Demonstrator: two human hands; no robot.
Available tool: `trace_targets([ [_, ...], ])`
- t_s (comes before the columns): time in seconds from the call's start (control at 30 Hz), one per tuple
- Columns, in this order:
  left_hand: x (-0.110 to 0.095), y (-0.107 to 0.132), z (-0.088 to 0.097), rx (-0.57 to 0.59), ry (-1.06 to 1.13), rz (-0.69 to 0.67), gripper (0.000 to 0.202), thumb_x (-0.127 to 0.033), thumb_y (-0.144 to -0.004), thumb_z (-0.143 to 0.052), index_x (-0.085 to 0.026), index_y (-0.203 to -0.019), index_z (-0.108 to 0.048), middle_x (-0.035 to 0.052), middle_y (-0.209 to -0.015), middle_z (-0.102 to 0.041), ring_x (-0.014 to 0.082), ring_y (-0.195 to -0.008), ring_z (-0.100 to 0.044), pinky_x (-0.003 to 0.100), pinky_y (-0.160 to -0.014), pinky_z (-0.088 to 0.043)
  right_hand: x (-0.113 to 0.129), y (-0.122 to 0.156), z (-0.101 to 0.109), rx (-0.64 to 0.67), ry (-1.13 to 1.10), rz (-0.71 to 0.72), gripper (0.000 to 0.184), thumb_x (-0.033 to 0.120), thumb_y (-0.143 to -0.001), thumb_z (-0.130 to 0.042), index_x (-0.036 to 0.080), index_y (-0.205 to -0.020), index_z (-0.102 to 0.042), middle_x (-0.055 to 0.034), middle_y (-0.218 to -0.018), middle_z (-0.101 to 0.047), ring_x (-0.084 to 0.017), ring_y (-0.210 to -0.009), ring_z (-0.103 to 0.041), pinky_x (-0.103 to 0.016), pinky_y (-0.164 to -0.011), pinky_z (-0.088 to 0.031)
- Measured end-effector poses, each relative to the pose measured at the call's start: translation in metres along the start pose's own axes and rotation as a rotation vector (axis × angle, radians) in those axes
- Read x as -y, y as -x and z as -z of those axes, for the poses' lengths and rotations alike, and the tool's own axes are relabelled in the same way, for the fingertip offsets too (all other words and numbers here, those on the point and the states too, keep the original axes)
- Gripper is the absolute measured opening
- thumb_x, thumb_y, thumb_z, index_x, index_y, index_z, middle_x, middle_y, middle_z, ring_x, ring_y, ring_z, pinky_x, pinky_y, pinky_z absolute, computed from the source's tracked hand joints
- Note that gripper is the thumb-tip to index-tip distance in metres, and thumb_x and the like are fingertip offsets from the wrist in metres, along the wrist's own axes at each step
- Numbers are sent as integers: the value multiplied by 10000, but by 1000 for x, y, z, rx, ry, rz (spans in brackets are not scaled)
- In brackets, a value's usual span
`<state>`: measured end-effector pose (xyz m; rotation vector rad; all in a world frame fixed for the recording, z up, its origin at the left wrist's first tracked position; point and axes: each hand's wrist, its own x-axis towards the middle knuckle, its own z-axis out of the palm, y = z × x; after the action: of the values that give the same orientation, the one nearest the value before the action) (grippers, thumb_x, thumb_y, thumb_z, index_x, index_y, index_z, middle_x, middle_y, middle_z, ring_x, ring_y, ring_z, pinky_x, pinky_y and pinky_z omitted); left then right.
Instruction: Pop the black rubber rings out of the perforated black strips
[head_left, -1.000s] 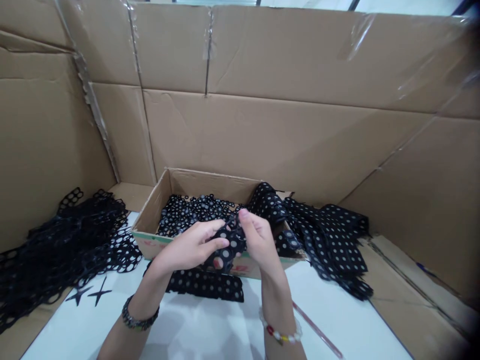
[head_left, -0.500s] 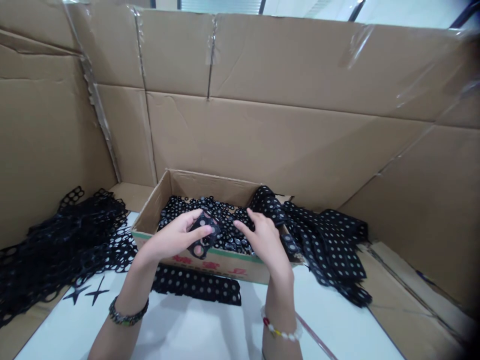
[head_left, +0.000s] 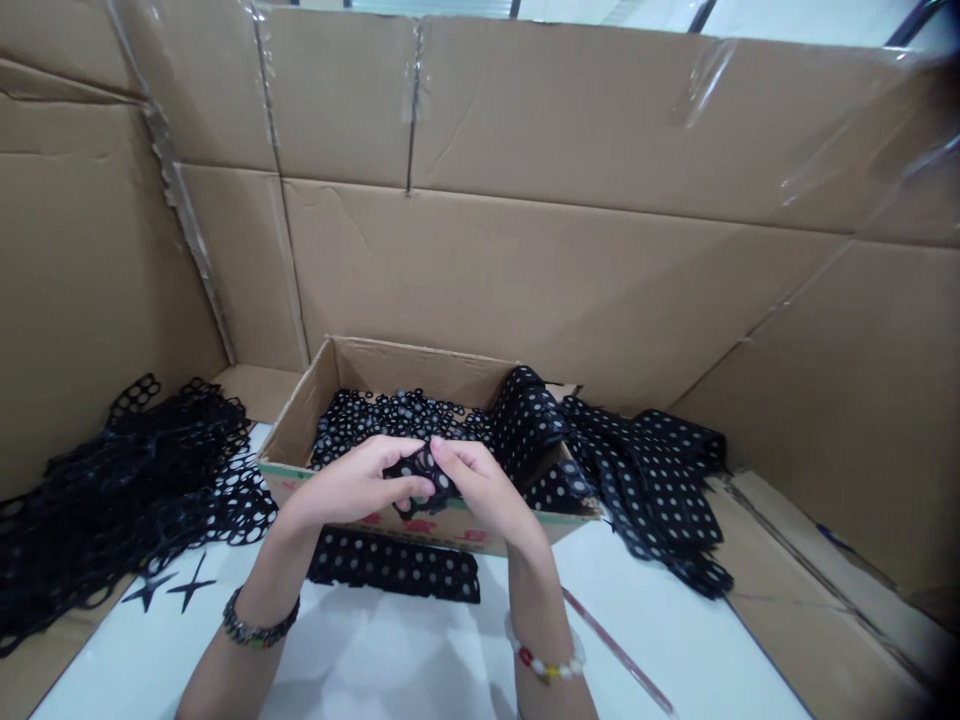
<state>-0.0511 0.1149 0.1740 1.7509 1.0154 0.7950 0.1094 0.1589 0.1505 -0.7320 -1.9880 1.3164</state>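
Observation:
My left hand (head_left: 349,482) is closed on a crumpled black sheet with round spots and holes (head_left: 424,468). The fingers and thumb of my right hand (head_left: 480,488) pinch the same sheet at its upper right side. Both hands are over the front wall of an open cardboard box (head_left: 294,432). Inside the box lie many small black rings and discs (head_left: 375,412). A larger spotted black sheet (head_left: 527,415) drapes over the box's right end. Part of the held sheet is hidden by my fingers.
A heap of black perforated webbing (head_left: 120,490) lies left, near black star-shaped pieces (head_left: 192,584). Spotted black sheets (head_left: 652,485) are piled right. One spotted strip (head_left: 397,568) rests before the box. A thin reddish stick (head_left: 619,652) lies front right. Tall cardboard walls (head_left: 525,270) surround the white table.
My right hand has moved left and now pinches the spotted sheet, from which it was apart. The sheet has crumpled between both hands. The view has shifted slightly.

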Motion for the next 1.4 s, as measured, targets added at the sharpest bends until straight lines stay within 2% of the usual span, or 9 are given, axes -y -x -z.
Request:
trace_targets([
  [0.13,-2,0,3,5,50,2,152,-284,-795,-527,-138,-767,-558,8,-725,-588,89,-581,-522,198,-548,-447,-9,-6,0,12,-372,-47,440,532,-837,-387,163,-635,-517,16,-509,-456,-112,-452,-430,-240,-446,-377],
  [0.3,-4,-2,2,-40,127,12,176,-293,-820,-498,-136,-742,-518,2,-641,-589,64,-503,-484,165,-485,-400,-19,-17,10,-517,-427,48,430,522,-789,-490,189,-550,-359,50,-509,-323,-78,-460,-302,-213,-456,-306],
  [0.43,-10,10,9,-26,106,25,209,-309,-824,-496,-133,-715,-523,8,-639,-588,72,-530,-503,162,-488,-403,-27,-13,35,-908,-149,130,467,549,-812,-418,195,-530,-304,51,-512,-283,-88,-483,-281,-229,-493,-285],
  [0.63,-10,16,17,-136,27,33,215,-311,-835,-477,-132,-736,-546,2,-684,-596,57,-520,-448,160,-499,-384,-31,4,36,-381,783,-198,320,476,-797,-494,195,-748,-639,-62,-768,-579,-256,-843,-471,-387,-739,-336],
  [0.73,-8,11,10,-147,19,89,208,-313,-824,-486,-131,-737,-539,13,-695,-610,65,-520,-473,177,-515,-413,-18,7,25,-387,883,-119,344,416,-834,-471,239,-1117,-555,-86,-1051,-551,-280,-1026,-418,-442,-844,-300],
  [0.87,-8,4,-1,-116,4,109,195,-312,-818,-490,-137,-751,-543,19,-696,-620,83,-547,-508,188,-530,-437,13,11,9,-460,724,115,296,387,-914,-304,206,-913,-538,-48,-914,-562,-181,-892,-472,-312,-787,-340],
  [0.97,-8,2,-4,-105,-6,60,189,-311,-809,-503,-140,-745,-553,8,-690,-601,88,-560,-515,183,-520,-435,24,12,-3,-304,676,122,360,426,-898,-338,191,-644,-437,-3,-649,-508,-147,-672,-450,-272,-645,-327],
  [1.13,-8,2,-3,-32,31,-4,172,-288,-806,-520,-132,-794,-593,23,-734,-628,112,-636,-560,215,-621,-461,15,6,-5,-217,242,114,417,418,-908,-305,187,-582,-426,9,-556,-485,-119,-544,-434,-247,-540,-328],
  [1.4,-5,-7,-8,-143,128,-39,309,-351,-824,-501,-123,-634,-588,24,-635,-631,120,-626,-597,211,-634,-452,-1,-7,8,-668,-330,170,466,499,-854,-401,189,-519,-303,52,-492,-284,-79,-453,-263,-224,-445,-254],
])
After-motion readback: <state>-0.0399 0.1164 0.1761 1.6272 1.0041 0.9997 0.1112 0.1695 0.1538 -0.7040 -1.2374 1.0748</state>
